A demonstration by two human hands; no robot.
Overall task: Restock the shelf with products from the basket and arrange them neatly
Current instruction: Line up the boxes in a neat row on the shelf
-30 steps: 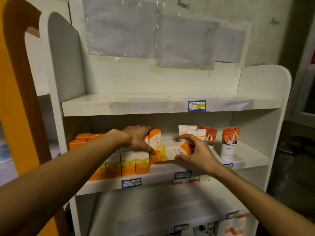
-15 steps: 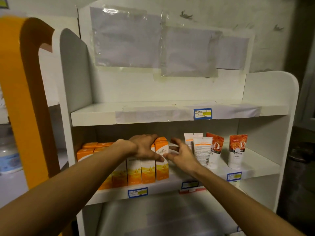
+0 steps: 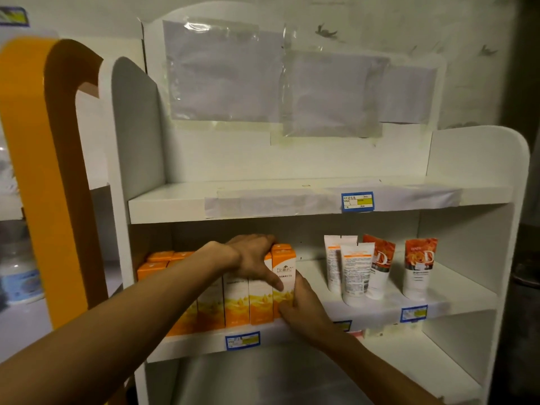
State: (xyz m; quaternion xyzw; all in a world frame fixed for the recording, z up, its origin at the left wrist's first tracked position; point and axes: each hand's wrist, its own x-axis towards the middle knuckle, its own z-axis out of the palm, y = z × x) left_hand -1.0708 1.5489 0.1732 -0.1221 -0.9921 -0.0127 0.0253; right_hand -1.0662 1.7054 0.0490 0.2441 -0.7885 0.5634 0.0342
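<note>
On the middle shelf of a white unit, a row of orange and white boxes stands upright at the left. My left hand lies over the tops of the right-hand boxes, thumb down their front. The rightmost box stands upright at the end of the row. My right hand holds its lower right side, fingers along the side and thumb at its front bottom corner. The basket is out of view.
Right of the boxes stand two white tubes and two orange-topped tubes. The top shelf carries only a price tag. An orange stand and a bottle are at the left.
The box that lay tilted in my right hand now stands upright at the row's right end. My right hand has dropped to its lower side. My left hand stayed on the box tops.
</note>
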